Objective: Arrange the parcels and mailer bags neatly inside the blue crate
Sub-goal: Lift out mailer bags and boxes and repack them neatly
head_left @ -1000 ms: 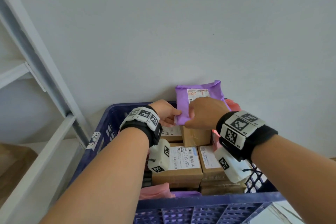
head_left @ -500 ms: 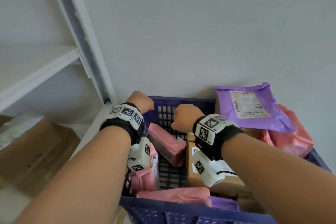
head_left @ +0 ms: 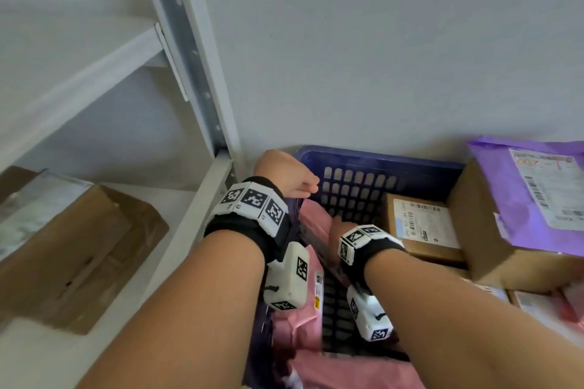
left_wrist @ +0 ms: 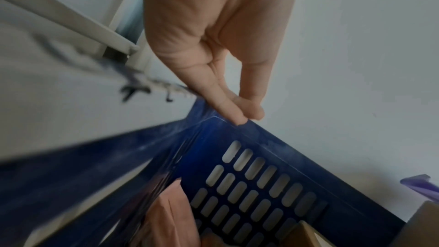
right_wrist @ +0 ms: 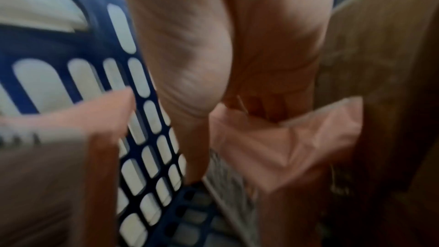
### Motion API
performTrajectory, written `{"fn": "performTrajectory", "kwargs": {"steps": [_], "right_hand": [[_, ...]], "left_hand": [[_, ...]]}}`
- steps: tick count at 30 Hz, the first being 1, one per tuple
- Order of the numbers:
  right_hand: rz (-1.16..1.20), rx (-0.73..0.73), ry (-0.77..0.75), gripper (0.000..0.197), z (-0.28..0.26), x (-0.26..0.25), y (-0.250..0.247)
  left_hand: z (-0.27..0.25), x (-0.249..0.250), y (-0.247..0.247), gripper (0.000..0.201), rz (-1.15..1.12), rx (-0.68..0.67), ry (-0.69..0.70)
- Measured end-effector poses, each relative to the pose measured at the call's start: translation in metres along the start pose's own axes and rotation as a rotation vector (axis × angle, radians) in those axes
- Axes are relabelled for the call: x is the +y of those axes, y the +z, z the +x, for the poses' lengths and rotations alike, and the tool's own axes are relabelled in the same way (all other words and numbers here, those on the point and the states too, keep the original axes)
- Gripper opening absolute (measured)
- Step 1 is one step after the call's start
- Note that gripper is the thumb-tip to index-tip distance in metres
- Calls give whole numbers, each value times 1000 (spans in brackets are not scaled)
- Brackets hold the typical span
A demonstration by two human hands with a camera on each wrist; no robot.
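Note:
The blue crate [head_left: 379,161] has slotted walls [left_wrist: 285,147]. My left hand [head_left: 284,174] is at its far left corner, and its straight fingertips [left_wrist: 240,117] touch the rim. My right hand [head_left: 343,230] reaches down inside the crate onto a pink mailer bag [head_left: 316,221]. In the blurred right wrist view the fingers tuck behind the bag's top fold [right_wrist: 285,147] and the thumb [right_wrist: 194,157] runs down beside it. A purple mailer [head_left: 531,196] lies on a cardboard box [head_left: 493,249] at the right. A labelled parcel [head_left: 423,230] sits lower.
More pink mailers lie along the crate's left wall [head_left: 303,319] and at its front [head_left: 347,369]. A white metal shelf upright [head_left: 189,50] stands just left of the crate. A cardboard box [head_left: 72,249] rests on the low shelf. A plain wall is close behind.
Both hands have left the purple mailer. The left hand moved to the crate's far left corner, the right dropped into the crate onto the pink bag, and the view swung left.

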State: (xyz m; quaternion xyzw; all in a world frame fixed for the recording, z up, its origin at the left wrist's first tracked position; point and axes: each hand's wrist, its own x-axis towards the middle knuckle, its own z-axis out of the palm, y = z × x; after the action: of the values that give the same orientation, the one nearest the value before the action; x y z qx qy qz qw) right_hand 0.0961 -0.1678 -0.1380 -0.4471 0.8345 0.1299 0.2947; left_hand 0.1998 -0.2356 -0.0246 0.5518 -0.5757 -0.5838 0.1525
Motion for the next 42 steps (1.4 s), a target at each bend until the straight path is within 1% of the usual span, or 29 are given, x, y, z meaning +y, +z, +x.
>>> {"fn": "performTrajectory", "kwargs": {"steps": [2,3,5,6,7,9,10,11,12,13,14,17,19,20,22,25,27,28,29,31,33,34,35,36,37,38,40,42], "right_hand": [[79,9,55,72,2,-1,5],[127,-1,85,72,7,0,6],[228,-18,134,80,14,5,3],[267,-38,137,77,18,10,0],[296,-97,132,65,14,13,-7],[409,-251,113,28,-1,18,-22],[445,-301,96,18,-12,22,-30],[476,-324,77,17,-17,26,-36],[496,-321,67,22,-21,31,-39],[510,-315,73,19,-25,33,-40],[517,-322,89,8,-28,33,-41],[458,-289,75,10,-32,29,-40],[462,-237,56,34,-33,28,-34],[462,-188,51,40,-34,26,-30],[354,-85,38,41,-39,22,-25],[106,8,-26,41,-41,10,-27],[-2,65,-35,47,-32,6,-30],[-48,81,-64,53,-26,3,-31],[-89,75,-108,60,-22,1,-32],[-179,0,-223,71,-14,-2,-32],[-250,-82,-280,71,-5,-3,-29],[-266,-108,-278,72,0,-3,-27],[-255,-122,-268,77,5,-3,-22],[-245,-120,-240,83,8,0,-19],[-228,-108,-205,85,9,1,-14],[-197,-103,-164,79,12,4,-10],[-110,-82,-94,62,19,10,-4],[-140,-37,-118,41,20,9,-6]], "left_hand": [[1,-1,-1,33,-41,-8,9],[1,-1,-2,35,-59,-11,15],[-1,-1,-3,37,-92,-23,21],[-1,-1,-3,38,-102,-26,23],[-1,-1,-3,39,-105,-26,26],[-2,-1,-3,41,-103,-23,30],[-2,-1,-3,43,-105,-20,32],[-1,-1,-3,45,-109,-18,33],[-2,-1,-3,46,-111,-16,33],[-2,-1,-3,48,-111,-13,35],[-2,-1,-3,49,-110,-11,36],[-2,-1,-2,49,-110,-7,41],[-2,-1,-2,50,-114,-6,41],[-2,-2,-2,51,-113,-7,40],[-1,-2,-3,51,-112,-10,41],[1,-2,-5,50,-116,-17,47],[1,-2,-5,48,-119,-30,49],[1,-3,-6,47,-120,-38,51],[2,-3,-6,45,-122,-46,51],[2,-4,-7,42,-123,-58,49],[3,-4,-8,40,-124,-61,51],[3,-4,-8,40,-124,-63,51],[3,-5,-8,41,-122,-63,52],[4,-5,-8,43,-119,-61,51],[4,-5,-8,46,-117,-57,50],[5,-5,-7,50,-115,-52,49],[6,-4,-5,56,-104,-44,51],[7,-3,-5,59,-107,-40,53]]}}
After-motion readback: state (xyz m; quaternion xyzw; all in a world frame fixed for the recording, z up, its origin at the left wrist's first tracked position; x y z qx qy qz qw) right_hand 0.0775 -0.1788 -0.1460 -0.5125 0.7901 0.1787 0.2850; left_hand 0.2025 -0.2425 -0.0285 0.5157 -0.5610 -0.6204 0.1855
